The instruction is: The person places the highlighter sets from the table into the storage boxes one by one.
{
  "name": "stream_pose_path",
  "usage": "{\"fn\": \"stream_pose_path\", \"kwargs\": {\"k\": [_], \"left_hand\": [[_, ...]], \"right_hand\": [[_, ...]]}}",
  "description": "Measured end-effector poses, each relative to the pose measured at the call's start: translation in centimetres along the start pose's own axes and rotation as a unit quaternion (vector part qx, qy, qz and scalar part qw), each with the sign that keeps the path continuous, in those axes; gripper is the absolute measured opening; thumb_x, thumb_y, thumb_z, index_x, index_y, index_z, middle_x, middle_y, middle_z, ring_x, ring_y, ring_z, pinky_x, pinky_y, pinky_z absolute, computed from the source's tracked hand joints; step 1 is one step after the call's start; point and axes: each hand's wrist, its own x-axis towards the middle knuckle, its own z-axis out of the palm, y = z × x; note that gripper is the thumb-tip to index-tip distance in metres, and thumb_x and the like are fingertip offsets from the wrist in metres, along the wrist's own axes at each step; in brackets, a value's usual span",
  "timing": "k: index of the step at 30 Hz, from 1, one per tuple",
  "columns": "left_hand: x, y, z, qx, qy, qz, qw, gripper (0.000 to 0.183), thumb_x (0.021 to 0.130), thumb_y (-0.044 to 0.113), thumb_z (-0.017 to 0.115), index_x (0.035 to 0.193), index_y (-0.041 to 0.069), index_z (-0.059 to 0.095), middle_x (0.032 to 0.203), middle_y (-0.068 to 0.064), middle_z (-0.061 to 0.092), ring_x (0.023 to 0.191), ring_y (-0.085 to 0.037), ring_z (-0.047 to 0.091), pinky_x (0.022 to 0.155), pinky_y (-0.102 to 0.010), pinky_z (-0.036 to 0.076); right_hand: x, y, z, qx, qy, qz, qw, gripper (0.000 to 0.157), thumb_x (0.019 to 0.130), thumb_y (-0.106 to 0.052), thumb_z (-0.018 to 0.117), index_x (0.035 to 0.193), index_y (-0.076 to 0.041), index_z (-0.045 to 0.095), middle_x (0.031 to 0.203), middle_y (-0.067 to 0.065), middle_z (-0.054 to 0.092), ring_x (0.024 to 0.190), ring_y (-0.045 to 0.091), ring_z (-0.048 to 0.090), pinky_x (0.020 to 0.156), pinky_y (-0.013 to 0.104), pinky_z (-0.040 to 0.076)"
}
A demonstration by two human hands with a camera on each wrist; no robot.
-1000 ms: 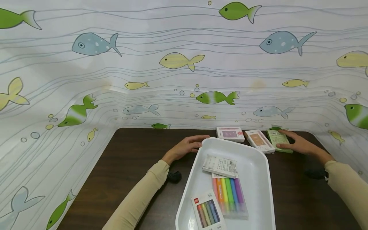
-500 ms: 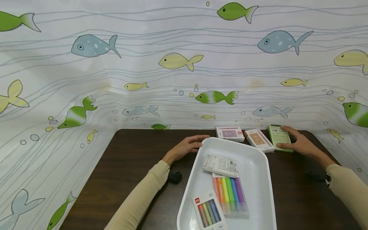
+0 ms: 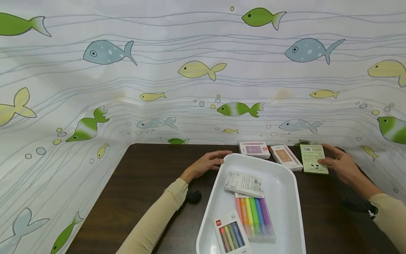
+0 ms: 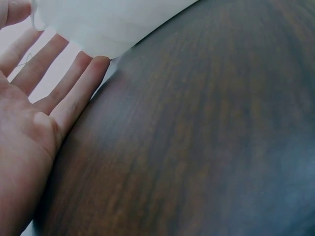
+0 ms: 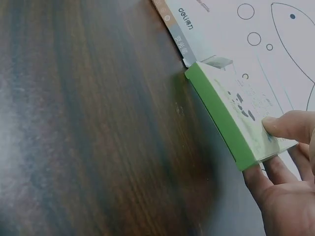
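Observation:
My right hand (image 3: 330, 158) pinches a green box (image 3: 313, 158) at the table's far right, thumb on its printed face and fingers behind it. The box stands tilted up off the dark table (image 3: 149, 176). In the right wrist view the thumb presses the green box (image 5: 221, 110) on top and my right hand (image 5: 263, 147) has fingers (image 5: 268, 179) under it. My left hand (image 3: 219, 159) rests with straight fingers against the far left rim of a white tray (image 3: 282, 176). In the left wrist view the left hand (image 4: 49, 69) touches the tray's corner (image 4: 108, 24).
In the tray lie a white packet (image 3: 243, 184), a pack of coloured highlighters (image 3: 253, 216) and a small box of coloured pens (image 3: 231, 234). A pink box (image 3: 253, 148) and an orange box (image 3: 286, 157) lie behind the tray. Fish-print sheeting (image 3: 196, 70) walls the table.
The right hand has tipped the green box up from lying flat on the table and drawn it slightly nearer. The left hand has stayed at the tray's rim.

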Motion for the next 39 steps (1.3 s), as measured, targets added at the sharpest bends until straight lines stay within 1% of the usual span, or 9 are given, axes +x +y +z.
{"fn": "stream_pose_path", "kwargs": {"k": [3, 4, 7, 11, 16, 21, 31, 35, 39], "left_hand": [[0.0, 0.0, 0.1, 0.001, 0.004, 0.001, 1.0, 0.047, 0.105, 0.029, 0.059, 0.151, 0.027, 0.052, 0.15, 0.003, 0.05, 0.128, -0.023, 0.055, 0.099, -0.043, 0.05], [0.0, 0.0, 0.1, 0.002, 0.005, 0.001, 1.0, 0.047, 0.104, 0.03, 0.059, 0.151, 0.027, 0.052, 0.149, 0.004, 0.05, 0.128, -0.023, 0.055, 0.099, -0.043, 0.05], [-0.1, 0.0, 0.1, 0.005, 0.005, 0.0, 1.0, 0.047, 0.105, 0.029, 0.059, 0.151, 0.028, 0.052, 0.149, 0.004, 0.051, 0.127, -0.023, 0.056, 0.099, -0.043, 0.05], [0.0, -0.1, 0.1, 0.002, 0.003, -0.001, 1.0, 0.047, 0.105, 0.029, 0.059, 0.151, 0.027, 0.052, 0.149, 0.004, 0.051, 0.127, -0.023, 0.056, 0.098, -0.043, 0.051], [-0.1, 0.0, 0.0, 0.003, 0.004, 0.0, 1.0, 0.047, 0.105, 0.029, 0.058, 0.151, 0.026, 0.052, 0.15, 0.003, 0.05, 0.128, -0.023, 0.055, 0.098, -0.043, 0.05], [0.0, -0.2, 0.1, 0.006, 0.004, -0.002, 1.0, 0.046, 0.105, 0.027, 0.057, 0.151, 0.028, 0.052, 0.15, 0.006, 0.05, 0.129, -0.021, 0.055, 0.098, -0.043, 0.05], [-0.1, -0.2, 0.3, 0.008, 0.004, -0.001, 1.0, 0.045, 0.106, 0.027, 0.057, 0.151, 0.029, 0.052, 0.151, 0.007, 0.049, 0.129, -0.021, 0.055, 0.098, -0.043, 0.05], [0.1, -0.2, 0.2, 0.006, 0.003, -0.001, 1.0, 0.046, 0.106, 0.026, 0.057, 0.152, 0.027, 0.051, 0.151, 0.006, 0.048, 0.129, -0.021, 0.055, 0.099, -0.043, 0.05], [0.2, -0.1, 0.1, -0.001, 0.005, 0.001, 1.0, 0.046, 0.106, 0.024, 0.056, 0.152, 0.025, 0.051, 0.152, 0.004, 0.048, 0.129, -0.023, 0.055, 0.099, -0.044, 0.05]], "right_hand": [[-0.4, -0.1, -0.3, 0.009, -0.01, 0.006, 1.0, 0.09, 0.097, -0.027, 0.073, 0.165, -0.018, 0.015, 0.165, 0.028, 0.0, 0.128, 0.033, 0.042, 0.096, 0.058, 0.044], [-0.5, -0.2, -0.4, 0.013, -0.014, 0.008, 1.0, 0.089, 0.098, -0.027, 0.073, 0.165, -0.02, 0.015, 0.166, 0.026, -0.006, 0.13, 0.035, 0.038, 0.095, 0.061, 0.042], [-0.7, -0.7, -0.8, 0.073, -0.018, 0.013, 0.997, 0.086, 0.098, -0.019, 0.072, 0.165, -0.021, 0.018, 0.168, 0.013, -0.015, 0.125, 0.024, 0.046, 0.092, 0.046, 0.05], [-1.1, -2.1, -1.0, 0.194, -0.01, 0.011, 0.981, 0.083, 0.096, -0.004, 0.072, 0.163, -0.017, 0.026, 0.169, -0.001, 0.001, 0.092, 0.0, 0.059, 0.07, 0.021, 0.054], [-1.7, -5.2, -0.3, 0.256, -0.026, -0.015, 0.966, 0.083, 0.094, 0.003, 0.071, 0.163, -0.012, 0.028, 0.154, 0.002, 0.03, 0.089, 0.005, 0.066, 0.068, 0.025, 0.057], [-3.2, -8.4, 1.3, 0.288, -0.089, -0.054, 0.952, 0.08, 0.095, 0.013, 0.063, 0.162, -0.007, 0.026, 0.129, -0.001, 0.06, 0.091, 0.019, 0.072, 0.068, 0.031, 0.059], [-6.5, -11.6, 6.7, 0.268, -0.202, -0.09, 0.938, 0.071, 0.099, 0.012, 0.057, 0.161, -0.006, 0.028, 0.129, 0.009, 0.064, 0.107, 0.024, 0.069, 0.075, 0.042, 0.06], [-7.7, -12.8, 8.7, 0.175, -0.212, -0.112, 0.955, 0.069, 0.098, 0.002, 0.065, 0.159, -0.009, 0.035, 0.147, 0.005, 0.052, 0.12, 0.013, 0.062, 0.081, 0.04, 0.059], [-8.4, -14.2, 10.5, 0.105, -0.25, -0.147, 0.951, 0.069, 0.096, -0.005, 0.071, 0.157, -0.012, 0.041, 0.162, 0.016, 0.029, 0.125, 0.01, 0.058, 0.088, 0.035, 0.056]]}}
